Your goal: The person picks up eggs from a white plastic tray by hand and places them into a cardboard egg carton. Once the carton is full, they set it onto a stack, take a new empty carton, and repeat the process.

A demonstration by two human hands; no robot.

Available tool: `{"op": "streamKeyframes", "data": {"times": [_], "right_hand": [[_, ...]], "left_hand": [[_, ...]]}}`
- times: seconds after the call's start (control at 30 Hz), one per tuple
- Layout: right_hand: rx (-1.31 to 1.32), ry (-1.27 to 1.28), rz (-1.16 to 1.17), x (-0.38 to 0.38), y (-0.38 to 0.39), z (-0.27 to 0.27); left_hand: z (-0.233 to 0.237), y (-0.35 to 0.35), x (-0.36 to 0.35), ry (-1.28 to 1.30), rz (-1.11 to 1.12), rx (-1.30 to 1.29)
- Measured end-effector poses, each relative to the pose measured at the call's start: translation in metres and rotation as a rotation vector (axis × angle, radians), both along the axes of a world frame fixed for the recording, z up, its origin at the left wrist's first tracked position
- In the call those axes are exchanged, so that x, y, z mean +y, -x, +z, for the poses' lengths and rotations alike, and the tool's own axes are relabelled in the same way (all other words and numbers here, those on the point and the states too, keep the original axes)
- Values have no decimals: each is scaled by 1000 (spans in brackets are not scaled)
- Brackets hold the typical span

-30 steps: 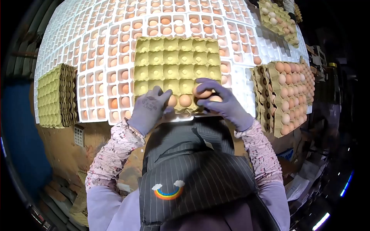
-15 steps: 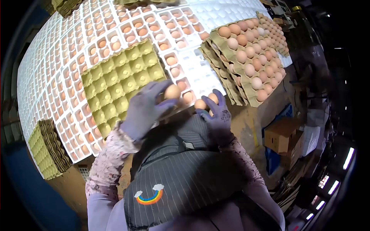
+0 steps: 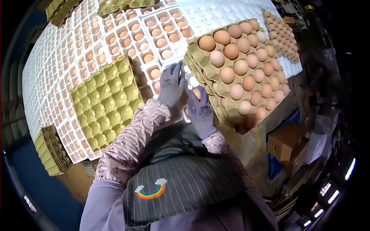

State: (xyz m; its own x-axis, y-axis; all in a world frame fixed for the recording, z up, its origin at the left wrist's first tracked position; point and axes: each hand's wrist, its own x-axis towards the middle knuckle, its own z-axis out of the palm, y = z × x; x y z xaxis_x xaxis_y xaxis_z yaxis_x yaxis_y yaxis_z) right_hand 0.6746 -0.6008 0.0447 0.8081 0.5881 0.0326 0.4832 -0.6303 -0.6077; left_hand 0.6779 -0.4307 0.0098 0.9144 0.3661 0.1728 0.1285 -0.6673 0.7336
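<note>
The left hand (image 3: 170,87) reaches forward over the white egg tray (image 3: 191,80), its back up and fingers pointing away; I can't tell whether it grips anything. Just beside it, the right hand (image 3: 201,112) curls its fingers around a brown egg (image 3: 196,93), near the stacked pulp trays (image 3: 210,71).

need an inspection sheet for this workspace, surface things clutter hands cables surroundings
surface: mostly covered by white trays, many holding eggs
things: yellow carton lies on the white trays; egg-filled stack at right, carton stack at far left
clutter: cardboard box on the floor at right
left hand: gloved, over the white trays, contact unclear
right hand: gloved, an egg between its fingers, grip unclear
cables: nothing seen
surroundings: bright light strips at right, dark edges
</note>
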Motion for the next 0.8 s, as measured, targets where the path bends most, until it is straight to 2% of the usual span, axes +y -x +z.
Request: {"op": "streamKeyframes", "data": {"times": [0.07, 0.1, 0.13, 0.2, 0.27, 0.33, 0.4, 0.47, 0.6, 0.67, 0.73, 0.8], "right_hand": [[-57, 42, 48, 3, -4, -6], [-51, 38, 60, 5, -8, -8], [-81, -4, 98, 8, -10, 1], [-153, -100, 179, 19, -18, 19], [-51, -86, 195, 42, -28, 19], [32, -204, 126, 71, -38, -1], [-154, -43, 151, 96, -52, -20], [-230, 71, 110, 108, -57, -28], [-254, 56, 145, 130, -71, -16], [-404, -13, 57, 155, -88, -19], [-404, 203, 14, 179, -105, -39], [-587, 297, -108, 183, -124, -81]], "left_hand": [[8, 4, -2, 240, -5, 16], [12, 7, -1, 507, 15, 17], [33, 11, 0, 541, 122, 70], [44, 19, 10, 845, 307, -38], [67, 37, 21, 798, 384, -101], [94, 61, 26, 815, 426, -112], [112, 90, 30, 693, 433, -98], [130, 117, 24, 736, 473, -145], [127, 176, 25, 562, 580, -133], [129, 193, 24, 552, 667, -125], [121, 216, 29, 469, 710, -130], [125, 241, 44, 191, 750, -63]]}}
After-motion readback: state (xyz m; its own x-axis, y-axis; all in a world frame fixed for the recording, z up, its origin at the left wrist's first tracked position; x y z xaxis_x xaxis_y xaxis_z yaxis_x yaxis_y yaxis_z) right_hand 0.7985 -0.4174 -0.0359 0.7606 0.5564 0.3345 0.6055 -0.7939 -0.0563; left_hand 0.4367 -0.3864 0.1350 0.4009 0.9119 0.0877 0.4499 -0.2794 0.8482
